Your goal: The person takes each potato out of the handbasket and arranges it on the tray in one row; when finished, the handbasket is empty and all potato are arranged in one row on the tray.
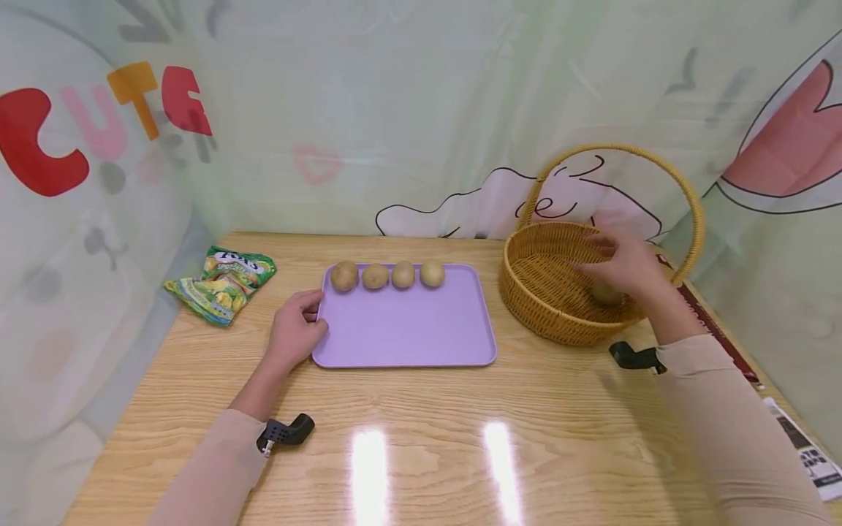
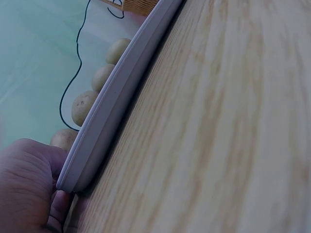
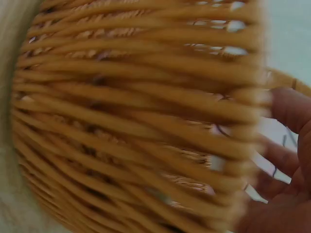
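My left hand (image 1: 296,330) grips the left edge of a lilac tray (image 1: 408,332), which lies flat on the table; in the left wrist view the thumb is at the rim and fingers show below it. Along the tray's far side sits a row of several potatoes (image 1: 376,276). To the right, a woven wicker basket (image 1: 549,319) with a tall arched handle stands on the table. My right hand (image 1: 628,267) reaches over the basket's right side, fingers spread and loosely bent. Below that hand a potato (image 1: 607,294) lies inside the basket, partly covered by the wrist.
A green snack bag (image 1: 226,285) lies left of the tray. Along the table's right edge are a dark red package (image 1: 720,332) and a black-and-white package (image 1: 812,456), both partly behind the right arm. A printed curtain (image 1: 421,109) hangs behind the table (image 1: 434,453).
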{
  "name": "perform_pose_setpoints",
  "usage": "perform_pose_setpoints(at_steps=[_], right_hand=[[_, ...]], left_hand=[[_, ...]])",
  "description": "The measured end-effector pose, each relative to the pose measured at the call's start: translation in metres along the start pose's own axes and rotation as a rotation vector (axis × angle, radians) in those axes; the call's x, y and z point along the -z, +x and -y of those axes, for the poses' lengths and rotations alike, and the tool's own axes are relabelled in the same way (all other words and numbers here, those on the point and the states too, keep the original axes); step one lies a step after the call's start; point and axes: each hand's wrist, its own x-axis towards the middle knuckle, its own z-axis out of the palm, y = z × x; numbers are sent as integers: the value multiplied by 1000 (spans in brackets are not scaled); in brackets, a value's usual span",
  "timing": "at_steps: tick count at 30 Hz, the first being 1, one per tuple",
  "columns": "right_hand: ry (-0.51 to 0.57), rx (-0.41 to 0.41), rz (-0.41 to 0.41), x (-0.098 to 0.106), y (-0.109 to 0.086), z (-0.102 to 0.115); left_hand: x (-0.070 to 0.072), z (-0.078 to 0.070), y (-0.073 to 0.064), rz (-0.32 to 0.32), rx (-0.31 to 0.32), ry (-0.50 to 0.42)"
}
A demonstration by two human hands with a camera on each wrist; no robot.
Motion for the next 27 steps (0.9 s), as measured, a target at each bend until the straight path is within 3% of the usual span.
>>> perform_pose_setpoints(at_steps=[12,21,27], right_hand=[[-108,-206,77,-17,3,-17],[-183,-180,41,-22,4,-26],[-160,-152,33,-29,5,-29]], left_hand=[[-2,5,2,-10,-24,-17],[-1,5,5,-15,-12,-17],[-2,8,4,-10,-18,-18]])
